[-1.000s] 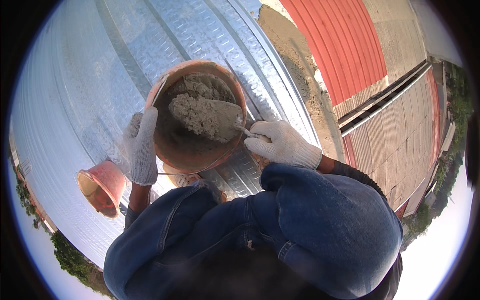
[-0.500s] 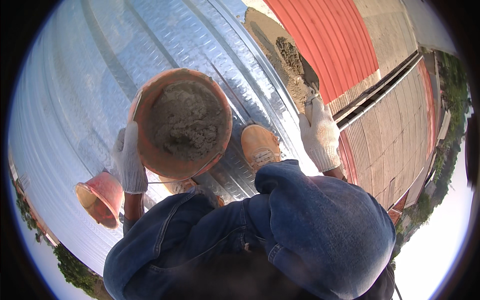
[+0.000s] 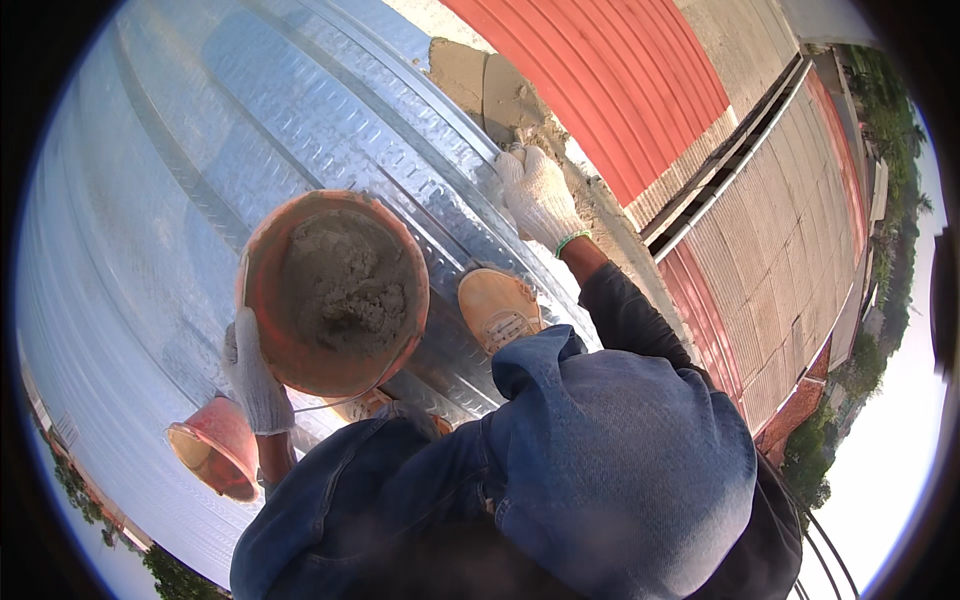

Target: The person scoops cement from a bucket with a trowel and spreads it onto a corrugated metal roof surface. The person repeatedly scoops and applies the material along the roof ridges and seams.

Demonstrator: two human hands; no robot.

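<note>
on a ridged metal roof (image 3: 130, 260), just ahead of blue jeans (image 3: 640, 440): a large orange bucket (image 3: 330, 377) partly filled with wet grey mortar (image 3: 345, 260). steadied at its left side by a gloved left hand (image 3: 257, 378), with thumb near the rim and fingers slightly parted along the outer wall; cannot tell from here whether gripping or only pressing. stretched out to the upper right with a gloved right hand (image 3: 542, 203), with fingers folded in, apparently around the mostly hidden handle of a trowel (image 3: 507, 95), with blade toward a strip of mortar (image 3: 455, 75) beside a red corrugated panel (image 3: 610, 90).

could tip or slide the bucket on smooth metal by slackening on the left during so long a stretch; would likely slop mortar toward the tan shoe (image 3: 497, 305) just beside it. might gouge the strip by tilting the blade's edge too steeply. might also knock the small red bucket (image 3: 228, 435), close by the left wrist, with one careless movement. could lose footing, too, by leaning farther over slick-looking sheets.
</note>
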